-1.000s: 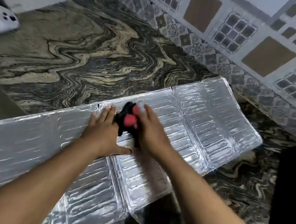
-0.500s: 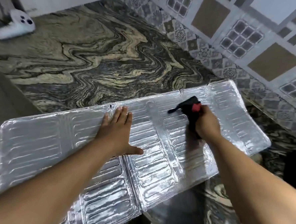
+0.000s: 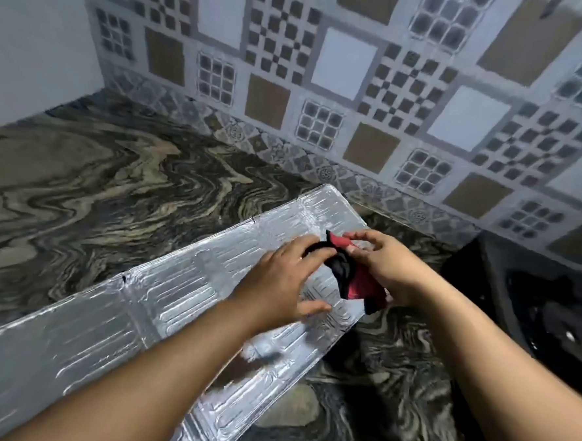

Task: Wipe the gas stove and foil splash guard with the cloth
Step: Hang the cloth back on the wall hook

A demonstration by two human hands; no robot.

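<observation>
Out beyond the left hand point(image 3: 280, 281), the swirly marble table point(image 3: 90, 187) runs to the far corner. The foil splash guard point(image 3: 113, 322) lies flat under that hand and stretches away to its left. The left hand hovers over the guard's right end, fingers curled onto the dark edge of the cloth point(image 3: 354, 275), thumb stretched out below. The red-and-black cloth hangs bunched between both hands. The right hand point(image 3: 387, 265) pinches its upper red corner. Off to the right of that hand sits the black gas stove point(image 3: 550, 311), under the patterned tile wall point(image 3: 360, 71).
</observation>
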